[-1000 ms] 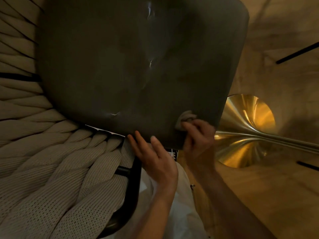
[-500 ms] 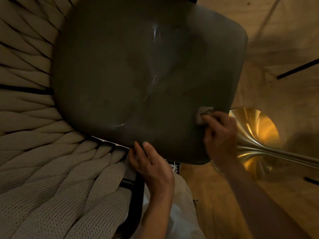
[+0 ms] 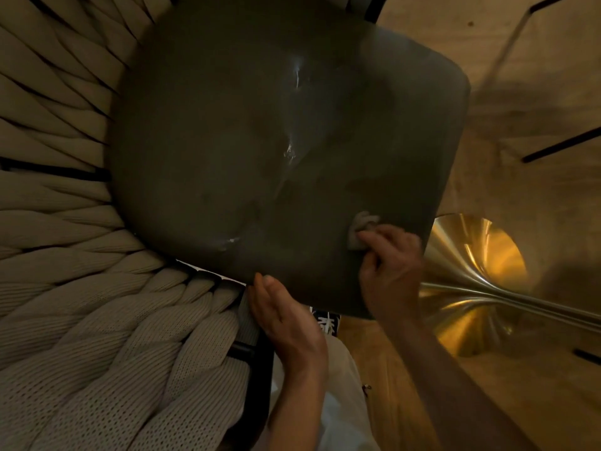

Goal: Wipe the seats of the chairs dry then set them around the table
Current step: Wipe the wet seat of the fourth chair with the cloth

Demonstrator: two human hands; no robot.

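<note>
R hand (image 3: 390,271) pinches cloth (image 3: 361,227) on dark seat (image 3: 260,157); L hand (image 3: 286,320) flat, fingers straight, at seat's near edge.

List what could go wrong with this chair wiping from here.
1. The small crumpled grey cloth in the right hand covers little; the shiny wet streaks mid-seat on the dark smooth chair seat may get missed.
2. The left hand only rests at the seat edge, so the chair could shift under pressure.
3. The brass trumpet-shaped table base sits close; the chair might knock it when moved.
</note>
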